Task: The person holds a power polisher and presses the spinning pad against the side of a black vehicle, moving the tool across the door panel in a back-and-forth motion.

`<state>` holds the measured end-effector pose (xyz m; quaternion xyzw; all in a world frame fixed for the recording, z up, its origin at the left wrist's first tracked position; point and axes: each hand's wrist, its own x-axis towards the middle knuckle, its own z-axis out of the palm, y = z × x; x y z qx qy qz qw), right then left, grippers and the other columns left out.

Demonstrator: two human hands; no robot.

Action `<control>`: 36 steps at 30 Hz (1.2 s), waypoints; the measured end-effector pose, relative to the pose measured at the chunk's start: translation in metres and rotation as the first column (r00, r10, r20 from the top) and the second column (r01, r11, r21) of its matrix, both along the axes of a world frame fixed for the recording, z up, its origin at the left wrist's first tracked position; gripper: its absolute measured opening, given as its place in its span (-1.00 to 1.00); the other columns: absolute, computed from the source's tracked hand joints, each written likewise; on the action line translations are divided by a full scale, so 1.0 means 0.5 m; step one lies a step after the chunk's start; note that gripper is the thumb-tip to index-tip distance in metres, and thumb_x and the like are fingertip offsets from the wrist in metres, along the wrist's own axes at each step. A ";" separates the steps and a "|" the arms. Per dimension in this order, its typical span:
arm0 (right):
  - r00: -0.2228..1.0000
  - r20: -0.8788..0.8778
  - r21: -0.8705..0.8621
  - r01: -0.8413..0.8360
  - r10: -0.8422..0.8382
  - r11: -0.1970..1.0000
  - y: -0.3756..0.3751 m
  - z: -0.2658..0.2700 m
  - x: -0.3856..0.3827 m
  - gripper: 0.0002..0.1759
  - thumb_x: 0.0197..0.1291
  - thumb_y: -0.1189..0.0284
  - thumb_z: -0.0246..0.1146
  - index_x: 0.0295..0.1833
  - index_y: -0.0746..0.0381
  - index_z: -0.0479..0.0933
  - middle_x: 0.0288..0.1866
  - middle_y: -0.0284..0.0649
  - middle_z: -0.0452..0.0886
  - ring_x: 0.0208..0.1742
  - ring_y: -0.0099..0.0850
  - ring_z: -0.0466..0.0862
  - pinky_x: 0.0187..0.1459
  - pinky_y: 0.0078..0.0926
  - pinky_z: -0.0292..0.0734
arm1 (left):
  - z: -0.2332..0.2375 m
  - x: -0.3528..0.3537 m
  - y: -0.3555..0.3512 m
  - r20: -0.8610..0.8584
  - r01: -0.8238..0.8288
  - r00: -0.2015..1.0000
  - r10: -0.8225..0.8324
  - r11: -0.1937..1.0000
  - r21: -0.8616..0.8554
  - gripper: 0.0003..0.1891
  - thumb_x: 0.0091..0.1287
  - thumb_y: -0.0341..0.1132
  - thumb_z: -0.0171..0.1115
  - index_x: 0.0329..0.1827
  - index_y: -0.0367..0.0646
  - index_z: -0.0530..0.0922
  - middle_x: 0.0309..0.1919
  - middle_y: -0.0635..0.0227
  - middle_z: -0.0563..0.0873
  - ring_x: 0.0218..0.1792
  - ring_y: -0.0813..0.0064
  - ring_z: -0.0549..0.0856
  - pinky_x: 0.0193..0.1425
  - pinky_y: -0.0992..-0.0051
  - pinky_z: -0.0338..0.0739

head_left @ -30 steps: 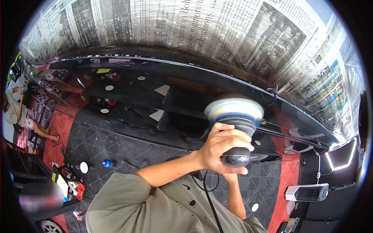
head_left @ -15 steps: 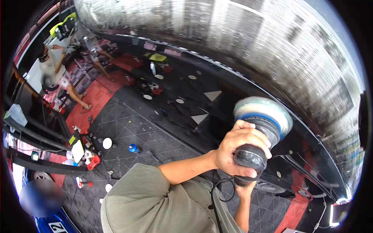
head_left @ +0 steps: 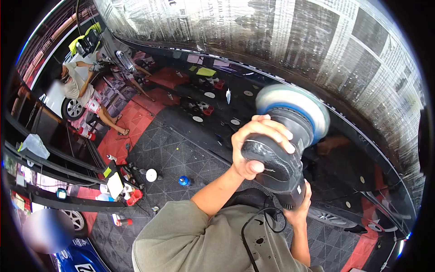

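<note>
Black and red floor tiles (head_left: 167, 149) extend beneath a glossy black vehicle panel (head_left: 217, 129), with newspaper sheets (head_left: 272, 41) covering the area above. Left hand (head_left: 260, 147): fingers clenched around the polisher (head_left: 281, 154) behind its pad. Right hand (head_left: 299, 208): fingers grasping the rear end. The polisher's pale round pad (head_left: 297, 109) faces the panel; contact cannot be confirmed. A blue-capped bottle (head_left: 184, 181) stands on the tiles; a seated person (head_left: 84, 88) is well apart.

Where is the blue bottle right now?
In the head view, the blue bottle is on the dark floor, left of centre, just right of a round white disc.
</note>
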<state>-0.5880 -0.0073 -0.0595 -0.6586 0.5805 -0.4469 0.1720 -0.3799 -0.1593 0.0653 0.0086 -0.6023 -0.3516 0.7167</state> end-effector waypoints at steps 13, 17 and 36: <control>0.995 0.035 -0.015 0.091 -0.090 0.996 0.007 0.014 0.036 0.12 -0.29 0.70 0.47 0.50 0.23 0.11 0.03 0.04 0.68 0.00 -0.09 0.75 0.06 -0.28 0.63 | 0.001 0.013 -0.010 0.142 0.018 0.990 -0.013 0.999 -0.038 -0.26 0.14 0.41 0.29 -0.12 -0.19 0.50 -0.34 0.18 0.81 -0.07 0.30 0.72 0.38 0.34 0.14; 0.984 -0.002 -0.057 0.177 -0.178 0.982 0.050 -0.006 -0.031 0.12 -0.31 0.73 0.43 0.49 0.25 0.12 0.03 0.00 0.68 0.03 -0.14 0.74 0.10 -0.31 0.60 | 0.008 -0.062 0.037 0.183 0.092 0.979 -0.093 0.996 0.009 -0.33 0.15 0.32 0.34 -0.08 -0.18 0.53 -0.28 0.21 0.82 -0.02 0.34 0.73 0.40 0.36 0.07; 0.922 0.329 0.064 0.195 -0.205 0.979 0.196 -0.070 -0.315 0.04 -0.29 0.66 0.45 0.45 0.24 0.21 0.16 -0.08 0.64 0.15 -0.30 0.66 0.22 -0.34 0.51 | 0.030 -0.415 0.196 0.337 0.085 0.941 -0.040 0.989 -0.121 -0.48 0.06 0.13 0.48 -0.12 -0.10 0.64 -0.20 0.45 0.80 -0.04 0.43 0.74 0.33 0.38 0.15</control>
